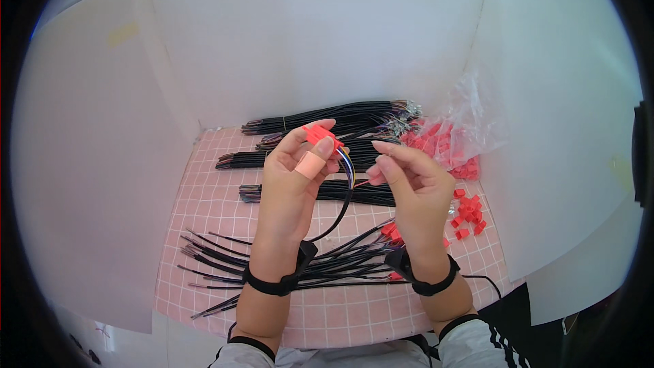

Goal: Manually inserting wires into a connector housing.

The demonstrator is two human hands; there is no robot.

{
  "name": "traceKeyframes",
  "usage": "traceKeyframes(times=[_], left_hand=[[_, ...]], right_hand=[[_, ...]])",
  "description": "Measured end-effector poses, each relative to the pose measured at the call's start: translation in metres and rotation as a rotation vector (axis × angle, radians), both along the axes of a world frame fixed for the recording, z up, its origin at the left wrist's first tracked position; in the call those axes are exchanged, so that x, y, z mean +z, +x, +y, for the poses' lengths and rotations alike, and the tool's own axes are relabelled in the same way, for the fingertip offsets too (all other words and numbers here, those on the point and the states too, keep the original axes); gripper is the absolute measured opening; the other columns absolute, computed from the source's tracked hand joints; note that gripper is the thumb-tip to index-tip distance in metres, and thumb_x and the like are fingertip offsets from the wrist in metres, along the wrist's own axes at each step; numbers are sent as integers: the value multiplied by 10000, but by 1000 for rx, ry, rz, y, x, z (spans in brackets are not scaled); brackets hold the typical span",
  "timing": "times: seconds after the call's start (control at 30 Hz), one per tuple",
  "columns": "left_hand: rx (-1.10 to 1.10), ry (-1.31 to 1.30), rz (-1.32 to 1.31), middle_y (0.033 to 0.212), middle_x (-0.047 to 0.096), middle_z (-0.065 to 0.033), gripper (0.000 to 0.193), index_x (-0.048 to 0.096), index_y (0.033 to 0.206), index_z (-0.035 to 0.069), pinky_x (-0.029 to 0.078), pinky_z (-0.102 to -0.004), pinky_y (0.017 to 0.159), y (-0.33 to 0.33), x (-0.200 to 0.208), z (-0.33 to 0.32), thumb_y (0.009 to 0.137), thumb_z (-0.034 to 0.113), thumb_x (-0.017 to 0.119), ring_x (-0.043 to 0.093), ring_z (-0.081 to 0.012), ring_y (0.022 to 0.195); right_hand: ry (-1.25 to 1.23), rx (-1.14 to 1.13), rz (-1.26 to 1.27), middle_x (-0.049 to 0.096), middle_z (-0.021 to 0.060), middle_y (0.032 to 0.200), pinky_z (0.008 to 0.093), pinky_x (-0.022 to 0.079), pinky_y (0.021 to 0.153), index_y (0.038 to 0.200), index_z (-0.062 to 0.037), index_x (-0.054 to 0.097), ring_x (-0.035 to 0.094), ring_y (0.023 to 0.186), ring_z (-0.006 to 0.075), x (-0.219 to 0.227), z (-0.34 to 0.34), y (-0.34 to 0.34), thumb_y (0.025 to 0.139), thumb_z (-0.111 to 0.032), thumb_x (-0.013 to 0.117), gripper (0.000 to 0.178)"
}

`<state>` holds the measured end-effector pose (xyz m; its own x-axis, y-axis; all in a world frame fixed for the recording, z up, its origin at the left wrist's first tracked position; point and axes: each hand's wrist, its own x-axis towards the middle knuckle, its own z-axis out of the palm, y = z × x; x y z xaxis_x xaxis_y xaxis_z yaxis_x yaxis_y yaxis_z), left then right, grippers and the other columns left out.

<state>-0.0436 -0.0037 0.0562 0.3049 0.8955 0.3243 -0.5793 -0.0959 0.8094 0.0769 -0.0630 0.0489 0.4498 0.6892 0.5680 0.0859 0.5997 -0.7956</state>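
My left hand (pixel 286 180) is closed around a red plastic connector housing (pixel 323 138), held up over the table between thumb and fingers. A peach-coloured wrap (pixel 310 165) covers part of the thumb. Several thin coloured wires (pixel 348 163) run from the housing into a black cable (pixel 340 215), which curves down toward my left wrist. Beside it, my right hand (pixel 419 184) pinches a thin red wire (pixel 362 183) that branches off where the black sheath ends. The wire's tip is hidden at my fingers.
Bundles of black cables (pixel 327 114) lie at the back and behind my hands. Loose cables (pixel 225 259), some with red housings, lie in front. At right are a transparent bag of red housings (pixel 443 140) and a loose pile (pixel 469 212). White panels (pixel 313 34) enclose the pink checked table (pixel 204 197).
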Motion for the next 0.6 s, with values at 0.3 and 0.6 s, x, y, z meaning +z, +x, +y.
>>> traceKeyframes(times=[0.3, 0.6], left_hand=[[-30, 51, 38, 825, 590, -21, 334, 534, 1078, -11, 410, -184, 665, 6, -1, -5, 779, 110, 623, 533, -54, 756], [-24, 34, 106, 826, 558, -3, 317, 519, 1071, -3, 408, -180, 655, 10, -5, -6, 795, 125, 607, 505, -44, 731]], right_hand=[[-35, -269, -662, 518, 92, 615, 277, 375, 464, 932, -18, 621, 491, 505, 185, -1, -5, 4, 751, -18, 599, 182], [-15, -350, -680, 526, 90, 625, 300, 394, 481, 897, -14, 616, 505, 524, 212, -6, -4, 0, 744, -18, 601, 155]])
